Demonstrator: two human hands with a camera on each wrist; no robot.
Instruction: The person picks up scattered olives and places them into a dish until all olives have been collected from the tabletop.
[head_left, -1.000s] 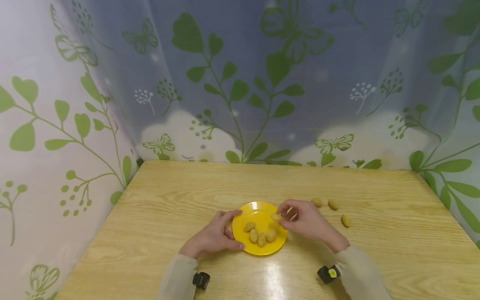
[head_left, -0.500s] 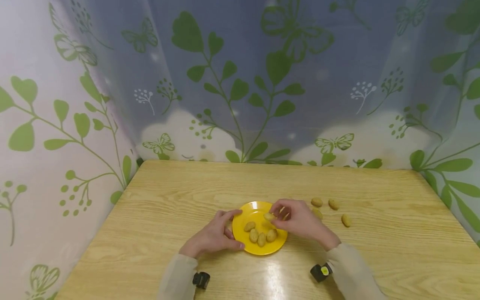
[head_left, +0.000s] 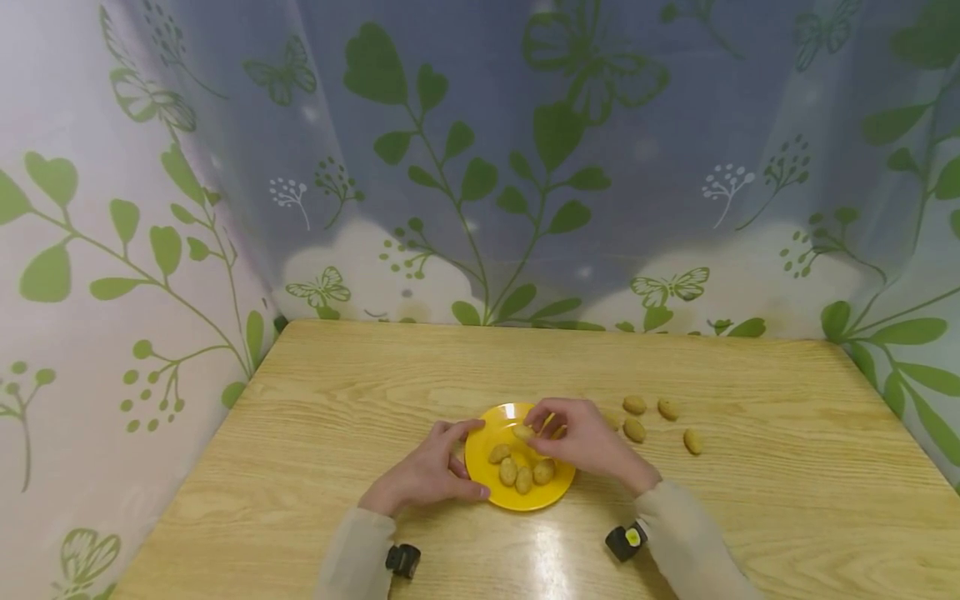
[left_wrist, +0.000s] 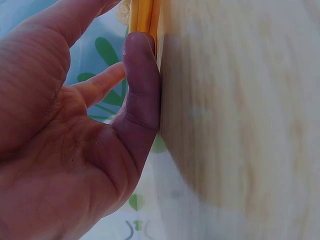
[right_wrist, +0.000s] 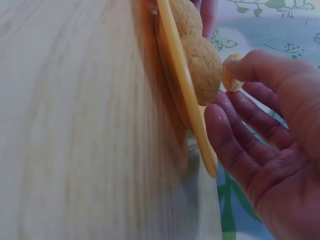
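A yellow plate (head_left: 517, 497) rests on the wooden table, with several small tan wrinkled potatoes (head_left: 508, 472) grouped on its near half. My left hand (head_left: 426, 468) holds the plate's left side, thumb and fingers spread around the rim. In the left wrist view, a finger (left_wrist: 141, 80) lies against the plate's edge (left_wrist: 145, 17). Above the plate's far right part, my right hand (head_left: 581, 437) pinches another small potato (head_left: 522, 432) between thumb and fingertips. The right wrist view shows this held potato (right_wrist: 232, 75) just past the ones on the plate (right_wrist: 192, 95).
Several more small potatoes (head_left: 633, 429) lie on the table (head_left: 375, 375) right of the plate, one partly hidden behind my right hand. Black wrist cameras (head_left: 403, 561) sit at both sleeves. A leaf-patterned curtain (head_left: 480, 167) stands behind the table and at its sides.
My right hand has moved left over the plate with the pinched potato. Loose potatoes that it covered now show behind it. The left hand and the plate have stayed in place.
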